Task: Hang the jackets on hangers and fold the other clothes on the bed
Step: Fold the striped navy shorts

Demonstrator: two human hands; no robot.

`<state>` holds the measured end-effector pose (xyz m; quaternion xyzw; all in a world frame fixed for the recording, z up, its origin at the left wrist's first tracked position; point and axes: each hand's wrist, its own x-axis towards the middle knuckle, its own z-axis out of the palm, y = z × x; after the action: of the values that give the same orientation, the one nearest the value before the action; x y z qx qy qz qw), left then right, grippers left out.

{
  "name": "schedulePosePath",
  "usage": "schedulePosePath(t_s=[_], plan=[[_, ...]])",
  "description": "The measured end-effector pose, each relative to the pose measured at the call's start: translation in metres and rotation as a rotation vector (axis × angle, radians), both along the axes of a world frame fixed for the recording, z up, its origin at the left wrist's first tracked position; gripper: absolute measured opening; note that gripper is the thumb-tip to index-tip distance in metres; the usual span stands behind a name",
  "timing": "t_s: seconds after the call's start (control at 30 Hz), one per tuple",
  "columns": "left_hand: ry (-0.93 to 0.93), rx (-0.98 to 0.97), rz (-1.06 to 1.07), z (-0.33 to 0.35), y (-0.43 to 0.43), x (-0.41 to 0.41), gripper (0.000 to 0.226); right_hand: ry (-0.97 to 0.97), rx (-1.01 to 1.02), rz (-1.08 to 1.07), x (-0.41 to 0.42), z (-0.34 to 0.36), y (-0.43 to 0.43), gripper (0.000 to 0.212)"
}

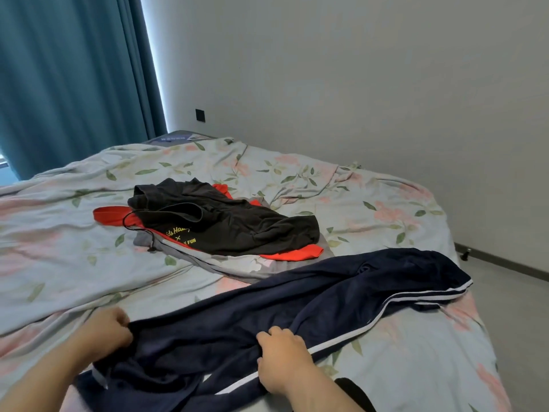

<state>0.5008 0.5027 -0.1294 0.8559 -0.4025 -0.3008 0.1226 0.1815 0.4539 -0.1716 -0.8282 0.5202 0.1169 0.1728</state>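
Navy track trousers [297,304] with white side stripes lie stretched across the near part of the bed, legs reaching to the right edge. My left hand [107,331] grips the fabric at the near left end. My right hand [282,355] clutches a fold of the same trousers beside a white stripe. Further back on the bed [59,239] sits a pile: a black garment [225,224] with yellow lettering on top of a red garment [288,253] and a grey one [237,264].
The bed has a pale floral cover, rumpled. A teal curtain [68,78] hangs at the back left. A plain wall with a dark socket [200,115] runs behind and to the right. Grey floor [517,307] shows past the bed's right edge.
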Motion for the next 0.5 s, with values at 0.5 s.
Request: schedulePosePath(t_s=[0.5], plan=[[-0.451,-0.055,-0.082,0.034,-0.045,0.065,0.025,-0.048,0.003,-0.068,0.003,-0.010,-0.007,0.045]])
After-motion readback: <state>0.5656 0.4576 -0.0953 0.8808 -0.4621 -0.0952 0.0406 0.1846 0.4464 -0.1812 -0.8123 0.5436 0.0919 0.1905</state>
